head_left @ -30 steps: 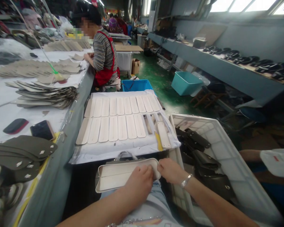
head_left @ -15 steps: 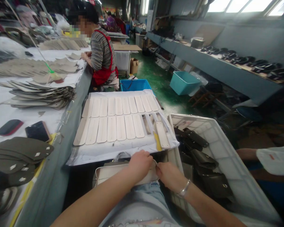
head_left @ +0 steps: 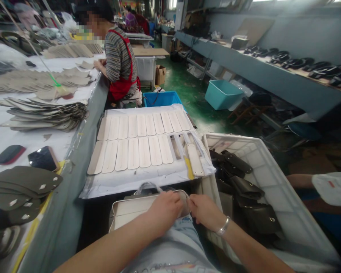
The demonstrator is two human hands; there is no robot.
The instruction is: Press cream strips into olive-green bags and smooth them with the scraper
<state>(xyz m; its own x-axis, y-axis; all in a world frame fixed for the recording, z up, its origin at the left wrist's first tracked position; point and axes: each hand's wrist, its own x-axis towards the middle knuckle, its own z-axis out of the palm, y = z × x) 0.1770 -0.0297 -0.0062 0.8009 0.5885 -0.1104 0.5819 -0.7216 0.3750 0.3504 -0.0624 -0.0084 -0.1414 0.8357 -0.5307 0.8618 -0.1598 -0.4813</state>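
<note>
Across my lap lies a cream-lined bag piece (head_left: 130, 212) with a thin raised rim, its right end curving up between my hands. My left hand (head_left: 166, 208) is closed over the far edge near that end, fingers bent inside it. At the right corner my right hand (head_left: 206, 212) pinches the rim between thumb and fingers. Just beyond, a white-covered board (head_left: 110, 185) carries two rows of cream rounded strips (head_left: 133, 154). One separate strip with holes at its ends (head_left: 195, 159) rests at the board's right side, beside a yellow patch.
To my right stands a white crate (head_left: 272, 178) holding dark leather pieces (head_left: 246, 187). The table (head_left: 74, 151) at left bears stacked leather panels (head_left: 42, 113), a phone (head_left: 43, 158) and dark flaps (head_left: 25, 182). A co-worker in a red apron (head_left: 122, 83) sits beyond; another person's arm (head_left: 299, 181) shows right.
The bag piece's right end now stands more open and curved between my hands. My left hand has dropped slightly lower; my right hand stays at the corner. The view shifts slightly.
</note>
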